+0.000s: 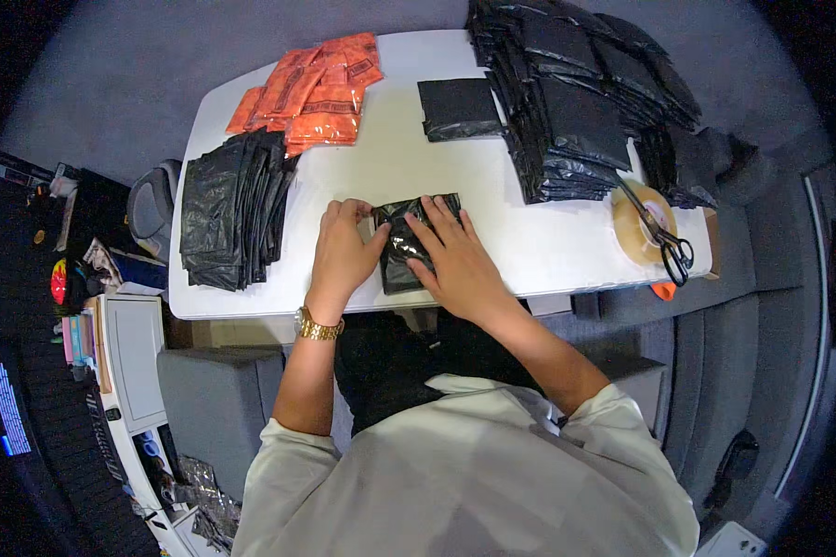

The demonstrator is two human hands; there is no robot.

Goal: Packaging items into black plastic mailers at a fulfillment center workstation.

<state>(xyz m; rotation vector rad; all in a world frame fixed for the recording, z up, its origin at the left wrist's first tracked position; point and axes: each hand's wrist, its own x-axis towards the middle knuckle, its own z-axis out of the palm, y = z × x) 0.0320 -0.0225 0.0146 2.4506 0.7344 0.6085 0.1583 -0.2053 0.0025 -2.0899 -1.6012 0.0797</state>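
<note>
A shiny black plastic packet (404, 265) lies flat on the white table (362, 172), close to its near edge. My left hand (344, 246) is at the packet's left edge, fingers bent, with the thumb and index finger closed on that edge. Across the top and right side of the packet rests my right hand (455, 255), its fingers spread and pressing on the plastic. Both hands cover parts of the packet. A gold watch (319, 325) is on my left wrist.
Stacked black packets (232, 213) stand at left, orange packets (320, 93) behind them. A single black packet (460, 107) lies farther back, beside a large black pile (567, 102). Scissors (655, 227) rest on a tape roll (632, 232) at right. A grey sofa (752, 241) adjoins.
</note>
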